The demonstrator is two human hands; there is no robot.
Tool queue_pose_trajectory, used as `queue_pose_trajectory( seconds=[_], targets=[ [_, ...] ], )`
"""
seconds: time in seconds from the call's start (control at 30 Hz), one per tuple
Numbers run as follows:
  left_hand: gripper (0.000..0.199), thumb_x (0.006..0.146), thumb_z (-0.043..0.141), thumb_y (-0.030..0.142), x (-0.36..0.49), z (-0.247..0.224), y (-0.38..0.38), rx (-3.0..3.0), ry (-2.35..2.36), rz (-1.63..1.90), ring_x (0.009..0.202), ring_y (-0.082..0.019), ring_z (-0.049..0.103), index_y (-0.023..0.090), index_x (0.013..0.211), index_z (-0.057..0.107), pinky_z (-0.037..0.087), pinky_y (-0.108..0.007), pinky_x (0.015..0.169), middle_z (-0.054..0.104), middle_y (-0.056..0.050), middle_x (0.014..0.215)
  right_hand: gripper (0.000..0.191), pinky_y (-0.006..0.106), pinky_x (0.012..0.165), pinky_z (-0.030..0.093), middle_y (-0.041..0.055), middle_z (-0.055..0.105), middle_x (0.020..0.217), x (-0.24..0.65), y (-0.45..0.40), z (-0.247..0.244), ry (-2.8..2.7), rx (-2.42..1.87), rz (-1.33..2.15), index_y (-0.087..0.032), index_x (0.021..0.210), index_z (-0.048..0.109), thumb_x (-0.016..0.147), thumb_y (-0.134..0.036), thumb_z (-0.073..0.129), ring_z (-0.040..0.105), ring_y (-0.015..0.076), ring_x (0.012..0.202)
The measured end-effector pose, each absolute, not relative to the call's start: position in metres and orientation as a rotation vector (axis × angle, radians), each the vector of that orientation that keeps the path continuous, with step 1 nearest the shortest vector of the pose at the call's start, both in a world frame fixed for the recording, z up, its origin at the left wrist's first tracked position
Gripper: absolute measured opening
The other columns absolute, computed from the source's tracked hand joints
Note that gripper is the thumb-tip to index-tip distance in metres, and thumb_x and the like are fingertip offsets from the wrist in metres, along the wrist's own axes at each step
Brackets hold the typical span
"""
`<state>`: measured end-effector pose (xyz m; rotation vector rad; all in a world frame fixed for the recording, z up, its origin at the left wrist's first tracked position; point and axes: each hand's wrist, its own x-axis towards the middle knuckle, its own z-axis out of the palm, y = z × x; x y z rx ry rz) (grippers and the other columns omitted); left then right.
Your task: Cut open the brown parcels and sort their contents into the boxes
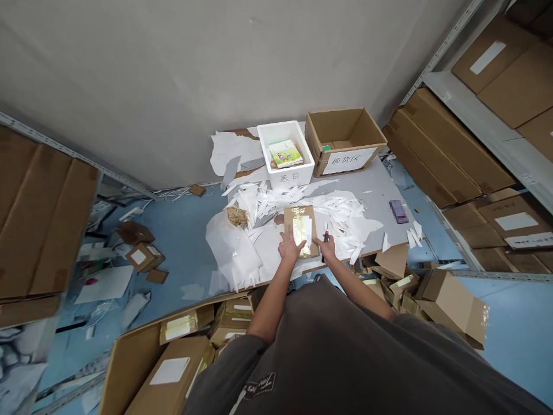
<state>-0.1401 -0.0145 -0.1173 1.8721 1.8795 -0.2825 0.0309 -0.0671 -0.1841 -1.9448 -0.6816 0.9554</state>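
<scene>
A small flat cardboard box lies on the table in front of me, with shiny yellowish tape and a white label on its top. My left hand grips its left near side, thumb reaching over the top by the label. At the right near edge is my right hand, closed around a slim red-and-black cutter knife that points away from me. The thumb of that hand touches the box. White paper strips are heaped around and behind the box.
A white foam bin with books and an open cardboard carton stand at the back of the table. A phone-like object lies right. Boxes fill a large carton near left; opened boxes lie near right. Shelves flank both sides.
</scene>
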Motion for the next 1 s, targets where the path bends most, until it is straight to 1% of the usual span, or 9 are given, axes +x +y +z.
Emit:
queue_pose_trajectory(
  seconds=[0.13,0.2,0.27,0.37,0.47,0.57,0.63,0.77,1.0],
  targets=[
    [0.082,0.107,0.047,0.057,-0.146,-0.125,-0.005,2.100,1.724,-0.252,0.145,-0.045,0.056,0.026,0.178,0.021,0.054,-0.057,0.109,0.012,-0.019,0.184,0.062,0.033,0.072,0.053,-0.0023,0.059,0.076,0.024,-0.107,-0.198,-0.540,-2.024,0.983,-0.023,0.105,0.063,0.063,-0.061,0.089,0.063,0.0242,0.078],
    [0.079,0.101,0.061,0.042,-0.155,-0.130,0.003,2.353,1.403,-0.254,0.164,-0.044,0.029,0.030,0.174,0.034,0.039,-0.062,0.124,0.015,-0.012,0.185,0.062,0.033,0.073,0.052,-0.0032,0.057,0.073,0.028,-0.108,-0.198,-0.593,-1.978,1.013,-0.022,0.104,0.066,0.062,-0.062,0.087,0.061,0.0235,0.077],
    [0.082,0.093,0.072,0.034,-0.162,-0.135,0.010,2.464,1.042,-0.355,0.169,-0.041,0.018,0.039,0.169,0.043,0.029,-0.062,0.129,0.027,-0.006,0.183,0.062,0.032,0.072,0.049,-0.0052,0.054,0.069,0.034,-0.099,-0.196,-0.666,-1.912,1.053,-0.022,0.103,0.067,0.059,-0.061,0.087,0.058,0.0217,0.073],
    [0.075,0.089,0.077,0.030,-0.165,-0.136,0.015,2.512,0.910,-0.473,0.166,-0.043,0.025,0.043,0.160,0.054,0.029,-0.063,0.127,0.042,-0.006,0.176,0.062,0.031,0.068,0.046,-0.0079,0.050,0.065,0.043,-0.081,-0.192,-0.733,-1.814,1.142,-0.022,0.103,0.068,0.057,-0.059,0.087,0.053,0.0187,0.067],
    [0.063,0.086,0.082,0.029,-0.160,-0.128,0.016,2.642,0.886,-0.446,0.157,-0.044,0.039,0.035,0.148,0.067,0.032,-0.060,0.125,0.057,-0.013,0.161,0.060,0.031,0.067,0.046,-0.0077,0.051,0.066,0.054,-0.065,-0.186,-0.766,-1.814,1.159,-0.021,0.103,0.069,0.057,-0.056,0.086,0.053,0.0186,0.068],
    [0.078,0.068,0.098,0.036,-0.151,-0.118,0.014,2.693,0.829,-0.374,0.151,-0.044,0.045,0.026,0.141,0.071,0.031,-0.056,0.127,0.063,-0.017,0.150,0.051,0.031,0.069,0.050,-0.0040,0.059,0.072,0.072,-0.054,-0.175,-0.837,-1.893,1.028,-0.023,0.099,0.067,0.064,-0.054,0.086,0.058,0.0208,0.075],
    [0.092,0.060,0.104,0.044,-0.144,-0.116,0.010,2.653,0.864,-0.324,0.154,-0.043,0.041,0.023,0.143,0.069,0.031,-0.053,0.129,0.056,-0.018,0.159,0.041,0.030,0.065,0.051,-0.0031,0.062,0.073,0.086,-0.053,-0.167,-0.865,-1.927,0.969,-0.026,0.097,0.062,0.075,-0.056,0.080,0.060,0.0207,0.074],
    [0.103,0.059,0.105,0.053,-0.133,-0.123,-0.001,2.528,0.995,-0.313,0.164,-0.043,0.027,0.023,0.148,0.063,0.029,-0.053,0.132,0.032,-0.015,0.180,0.034,0.025,0.052,0.045,-0.0081,0.054,0.060,0.106,-0.068,-0.150,-0.876,-1.852,1.346,-0.027,0.100,0.055,0.091,-0.055,0.073,0.051,0.0155,0.052],
    [0.115,0.054,0.106,0.047,-0.129,-0.129,-0.003,2.408,1.039,-0.302,0.168,-0.044,0.020,0.028,0.155,0.056,0.023,-0.055,0.134,0.027,-0.011,0.182,0.033,0.023,0.052,0.043,-0.0046,0.062,0.061,0.101,-0.101,-0.138,-1.003,-1.939,1.676,-0.023,0.088,0.061,0.088,-0.045,0.085,0.053,0.0138,0.051]
  ],
)
